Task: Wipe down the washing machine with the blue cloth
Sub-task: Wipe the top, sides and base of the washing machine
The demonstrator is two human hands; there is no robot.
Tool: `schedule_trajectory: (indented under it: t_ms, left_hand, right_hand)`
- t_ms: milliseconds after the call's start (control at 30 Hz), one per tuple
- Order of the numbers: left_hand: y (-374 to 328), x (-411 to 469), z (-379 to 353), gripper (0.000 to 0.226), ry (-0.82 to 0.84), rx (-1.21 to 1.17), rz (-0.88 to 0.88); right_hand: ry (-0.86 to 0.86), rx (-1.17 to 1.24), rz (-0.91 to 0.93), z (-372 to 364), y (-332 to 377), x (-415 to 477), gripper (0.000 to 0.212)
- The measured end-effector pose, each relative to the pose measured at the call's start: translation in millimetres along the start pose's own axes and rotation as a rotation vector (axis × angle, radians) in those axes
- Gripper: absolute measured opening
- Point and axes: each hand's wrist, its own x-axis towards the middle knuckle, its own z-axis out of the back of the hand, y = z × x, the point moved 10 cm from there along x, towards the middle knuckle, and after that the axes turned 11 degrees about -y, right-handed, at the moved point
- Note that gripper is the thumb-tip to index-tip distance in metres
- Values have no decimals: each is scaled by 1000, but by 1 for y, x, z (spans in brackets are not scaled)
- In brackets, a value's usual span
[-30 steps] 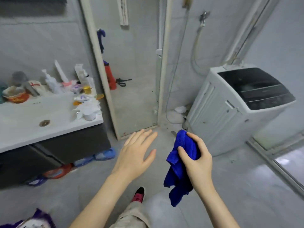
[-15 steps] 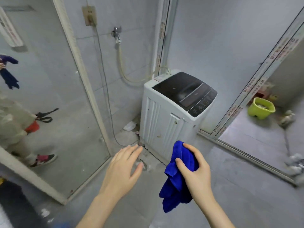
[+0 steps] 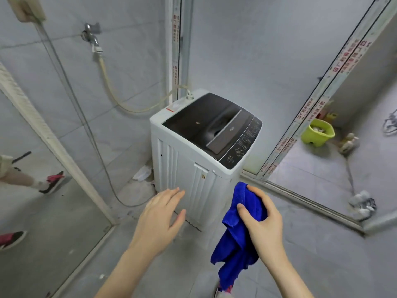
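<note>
One washing machine (image 3: 193, 168), one blue cloth (image 3: 234, 244), one tap (image 3: 91, 37), one hose (image 3: 111, 93) and one green bucket (image 3: 318, 132) are counted. Two hands are seen: the left hand (image 3: 159, 218) and the right hand (image 3: 262, 224).

The right hand (image 3: 263, 226) grips a bunched blue cloth (image 3: 236, 239) beside the flat, empty left hand (image 3: 160, 214), both held before the white washer (image 3: 184, 168) in the corner.
</note>
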Motion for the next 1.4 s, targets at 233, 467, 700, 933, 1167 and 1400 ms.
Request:
schedule_trajectory:
  t_ms: [233, 467, 700, 933, 1167, 1400]
  left_hand:
    - [-40, 105, -79, 47, -46, 34, 85]
    - [-60, 201, -125, 47, -90, 70, 180]
    - [-13, 262, -159, 52, -121, 123, 318]
    - [50, 332, -176, 57, -181, 142, 419]
    - [101, 382, -174, 60, -275, 224, 532]
    - [135, 374, -225, 72, -288, 362, 787]
  right_hand:
    - [104, -15, 58, 10, -15, 166, 46]
    - [253, -73, 161, -17, -1, 308, 51]
    - [360, -99, 181, -91, -12, 410, 51]
    - [473, -68, 247, -181, 9, 475, 47]
    - [631, -61, 433, -279, 61, 528, 47]
    - [1059, -134, 583, -384, 33, 541, 49]
